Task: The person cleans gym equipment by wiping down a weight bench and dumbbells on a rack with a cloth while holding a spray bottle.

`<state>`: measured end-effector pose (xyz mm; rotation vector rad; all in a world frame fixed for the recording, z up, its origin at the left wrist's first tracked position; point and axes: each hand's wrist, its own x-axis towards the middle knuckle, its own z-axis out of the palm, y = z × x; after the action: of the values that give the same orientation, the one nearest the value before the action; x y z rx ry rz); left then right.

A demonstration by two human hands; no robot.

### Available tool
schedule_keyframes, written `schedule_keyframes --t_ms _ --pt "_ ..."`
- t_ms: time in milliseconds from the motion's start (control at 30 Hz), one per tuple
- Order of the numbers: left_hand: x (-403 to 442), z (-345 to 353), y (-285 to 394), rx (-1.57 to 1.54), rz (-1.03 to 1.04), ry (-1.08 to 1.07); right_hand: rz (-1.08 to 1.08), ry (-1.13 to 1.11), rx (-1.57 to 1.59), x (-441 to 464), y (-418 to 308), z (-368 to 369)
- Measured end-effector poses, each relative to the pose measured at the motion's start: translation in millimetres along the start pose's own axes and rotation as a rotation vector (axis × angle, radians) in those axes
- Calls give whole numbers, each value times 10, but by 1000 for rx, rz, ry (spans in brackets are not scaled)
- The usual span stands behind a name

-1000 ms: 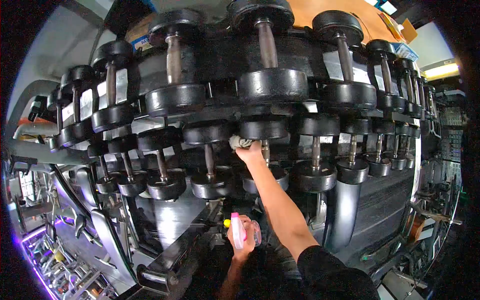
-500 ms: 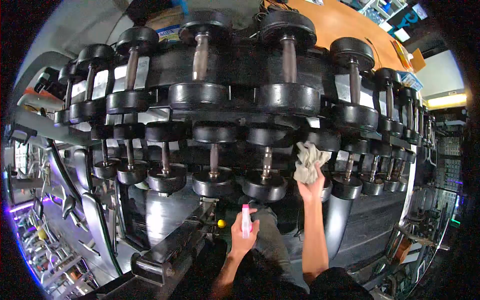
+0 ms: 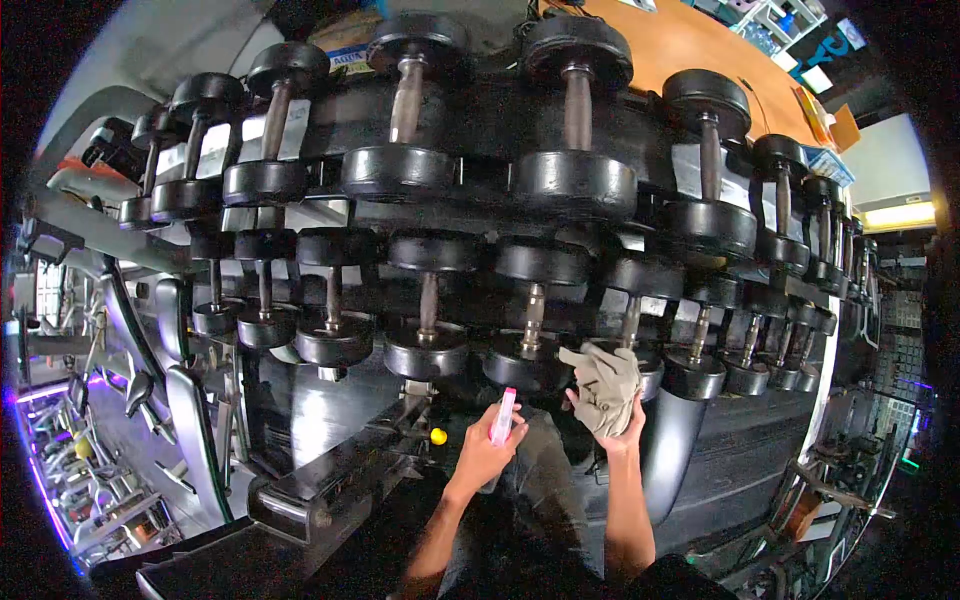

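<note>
A spray bottle (image 3: 503, 418) with a pink tip is in my left hand (image 3: 482, 455), whose fingers are wrapped around it. Its tip points forward, just below a black dumbbell (image 3: 528, 362) on the lower row. Bunched up in my right hand (image 3: 624, 436) is a grey-beige cloth (image 3: 605, 388). The cloth is in front of another lower-row dumbbell (image 3: 640, 275) and hides part of its near head. Whether the cloth touches that dumbbell I cannot tell.
More dumbbells with grey handles fill the upper row (image 3: 575, 185) of the rack. Behind it stands an orange-brown tabletop (image 3: 680, 45). A padded bench (image 3: 195, 430) is at the left, and a small yellow ball (image 3: 439, 437) lies below the rack.
My right hand has drawn the cloth down and back toward me, away from the dumbbell's far head. The left hand, still around the spray bottle, has shifted slightly up and right.
</note>
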<state>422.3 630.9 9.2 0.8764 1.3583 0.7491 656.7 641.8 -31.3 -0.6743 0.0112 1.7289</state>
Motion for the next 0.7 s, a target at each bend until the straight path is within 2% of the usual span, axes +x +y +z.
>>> schedule_keyframes --t_ms 67,100,133,200,233,267,333,367,400,467,533,600,667,700 --pt "33 36 4 56 -67 -73 -58 -1 55 -8 2 176" --pt "62 78 -42 82 -24 -55 -82 -23 48 -7 -11 221" --pt "93 117 -70 87 -23 -54 -83 -25 53 -19 26 64" --pt "145 198 -108 99 10 -37 -282 28 85 -57 71 -367" --pt "170 228 -93 130 9 -20 -92 46 549 -55 -18 -355" --pt "194 250 -80 132 10 -21 -93 45 551 -84 -22 -507" --pt "247 277 -47 129 -13 12 -69 -59 362 -146 54 -801" --pt "273 281 -28 129 -12 9 -40 -44 551 -192 66 -826" --pt "296 281 2 145 -35 15 -42 -44 551 -199 64 -695" --pt "331 276 36 163 -59 21 -80 5 208 -125 36 -317" --pt "355 283 40 229 68 53 -98 92 166 -60 5 -245" --pt "347 268 -8 242 98 50 -36 125 328 -9 -26 -429" --pt "291 235 -68 255 128 50 -43 72 86 172 -69 -148" --pt "230 213 -105 164 68 33 -65 93 -9 285 -54 -49"
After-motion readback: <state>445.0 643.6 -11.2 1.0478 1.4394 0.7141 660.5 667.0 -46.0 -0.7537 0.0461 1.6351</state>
